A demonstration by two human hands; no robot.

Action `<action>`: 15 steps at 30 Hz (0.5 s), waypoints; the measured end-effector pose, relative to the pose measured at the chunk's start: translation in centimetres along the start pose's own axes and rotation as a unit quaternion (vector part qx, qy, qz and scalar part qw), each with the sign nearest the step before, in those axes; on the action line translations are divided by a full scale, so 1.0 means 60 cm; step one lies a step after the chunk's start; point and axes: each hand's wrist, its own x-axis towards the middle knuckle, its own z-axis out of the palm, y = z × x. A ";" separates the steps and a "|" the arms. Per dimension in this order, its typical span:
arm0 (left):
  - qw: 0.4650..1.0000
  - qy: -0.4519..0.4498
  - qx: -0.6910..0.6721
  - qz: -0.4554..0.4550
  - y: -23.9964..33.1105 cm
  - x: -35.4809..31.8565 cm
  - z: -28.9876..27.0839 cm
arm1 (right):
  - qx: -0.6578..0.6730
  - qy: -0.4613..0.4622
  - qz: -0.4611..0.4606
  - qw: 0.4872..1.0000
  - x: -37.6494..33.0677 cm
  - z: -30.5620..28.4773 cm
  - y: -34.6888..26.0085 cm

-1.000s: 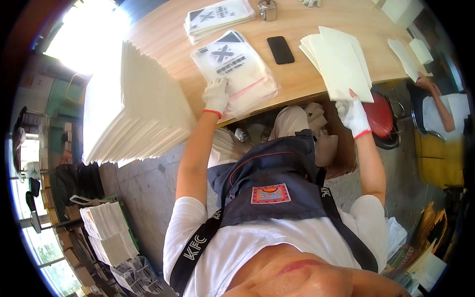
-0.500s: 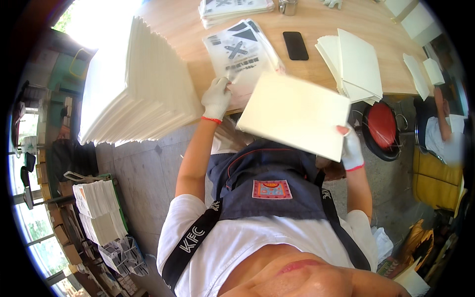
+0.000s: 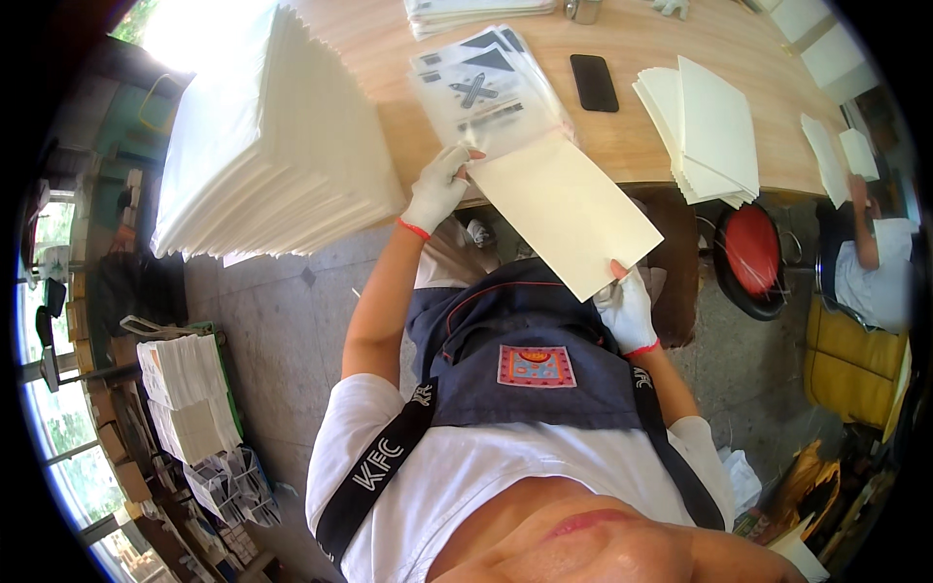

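Note:
A cream sheet-like pad of paper (image 3: 573, 214) slants from the table's near edge toward my lap. My right hand (image 3: 627, 306), in a white fingerless-tipped glove, grips its near corner with the thumb on top. Its far end meets the near end of a clear printed plastic bag (image 3: 476, 92), the top one of a small pile; whether the pad's edge is inside the bag I cannot tell. My left hand (image 3: 439, 189), gloved too, is closed in a pinch at the bag's near left corner, beside the pad's far left corner.
A tall stack of white paper (image 3: 282, 165) stands at the left. A black phone (image 3: 594, 84), a fanned pile of cream pads (image 3: 709, 136) and a metal cup (image 3: 582, 10) lie across the wooden table (image 3: 369, 39). A red stool (image 3: 750, 255) and another person (image 3: 875, 262) are at right.
My right hand has moved left and nearer to me, turning the pad so that its far end meets the bag. The left hand has shifted slightly right and stays pinched at the bag.

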 end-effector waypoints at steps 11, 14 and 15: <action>0.979 0.189 0.079 0.019 -0.002 -0.055 0.048 | -0.089 0.049 -0.020 0.995 0.019 0.073 0.047; 0.877 0.280 -0.314 -0.229 0.046 -0.063 0.085 | -0.091 0.043 -0.024 0.995 0.018 0.085 0.048; 0.877 0.394 -0.197 -0.191 0.060 -0.054 0.095 | -0.101 0.049 -0.028 0.993 0.016 0.090 0.049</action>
